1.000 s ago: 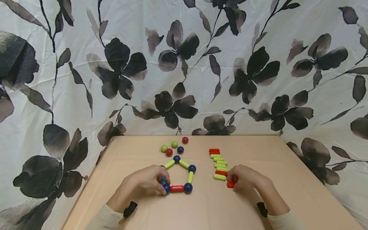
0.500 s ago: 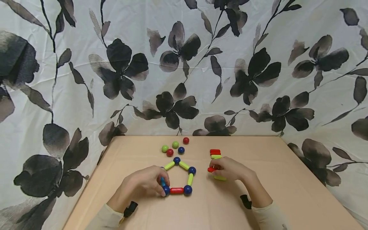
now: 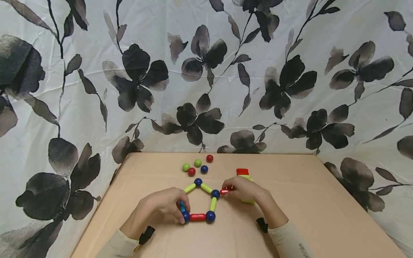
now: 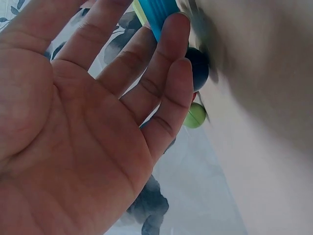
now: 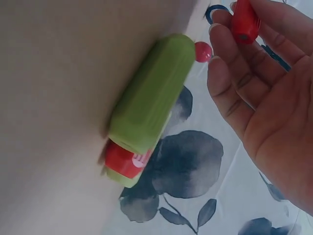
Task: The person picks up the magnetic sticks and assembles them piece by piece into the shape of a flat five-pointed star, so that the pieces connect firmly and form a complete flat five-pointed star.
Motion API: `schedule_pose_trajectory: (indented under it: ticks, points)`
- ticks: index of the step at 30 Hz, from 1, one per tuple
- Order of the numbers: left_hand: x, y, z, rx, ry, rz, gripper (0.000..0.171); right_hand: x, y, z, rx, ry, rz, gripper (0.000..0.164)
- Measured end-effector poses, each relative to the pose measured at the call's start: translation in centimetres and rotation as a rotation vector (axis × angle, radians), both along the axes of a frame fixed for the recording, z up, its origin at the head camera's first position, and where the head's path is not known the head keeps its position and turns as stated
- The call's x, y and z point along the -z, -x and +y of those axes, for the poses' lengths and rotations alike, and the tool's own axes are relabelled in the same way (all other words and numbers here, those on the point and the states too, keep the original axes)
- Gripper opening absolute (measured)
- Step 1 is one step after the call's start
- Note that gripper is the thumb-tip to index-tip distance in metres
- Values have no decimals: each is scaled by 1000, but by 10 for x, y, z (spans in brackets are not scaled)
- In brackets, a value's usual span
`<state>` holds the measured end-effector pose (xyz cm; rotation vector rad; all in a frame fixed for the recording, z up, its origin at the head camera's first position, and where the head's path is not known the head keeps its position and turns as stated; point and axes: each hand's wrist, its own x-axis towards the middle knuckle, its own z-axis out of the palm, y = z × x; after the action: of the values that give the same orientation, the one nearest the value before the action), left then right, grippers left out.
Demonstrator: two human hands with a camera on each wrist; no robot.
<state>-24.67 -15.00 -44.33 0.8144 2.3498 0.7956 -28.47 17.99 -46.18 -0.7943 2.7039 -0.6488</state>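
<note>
A ring of magnetic building rods and balls lies on the table: blue balls (image 3: 198,182), yellow-green rods (image 3: 213,204), a red rod (image 3: 198,217) along the near side. My left hand (image 3: 161,206) pinches the blue rod (image 3: 182,206) on the ring's left side, beside the lower left ball (image 3: 185,217); its fingers cover the left corner. Between thumb and fingers my right hand (image 3: 248,190) holds another red rod (image 3: 224,192). That rod's tip is at the ring's right ball (image 3: 215,194); contact is unclear. The right wrist view shows the held red rod (image 5: 245,23) end-on.
Behind the ring lie loose red, green and blue balls (image 3: 204,169). A column of spare rods, red ones (image 3: 242,171) at the far end and yellow-green ones (image 5: 151,93) nearer, lies partly hidden behind my right hand. A flowered cloth (image 3: 206,79) hangs behind the table (image 3: 290,172).
My right hand has picked up a red rod from the near end of the column and carried it left to the ring's right ball. My left hand stays on the blue rod.
</note>
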Motion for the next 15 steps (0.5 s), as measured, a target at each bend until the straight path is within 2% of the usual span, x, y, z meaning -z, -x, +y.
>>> schedule_pose_trajectory:
  ticks: [5, 15]
  points:
    - [-1, -3, 4, -2, 12, -8, 21, 4, 1, -1, -11, -8, -2, 16]
    - [-1, -7, 12, 18, 5, -42, 18, 8, 9, -5, 54, 15, -20, 24]
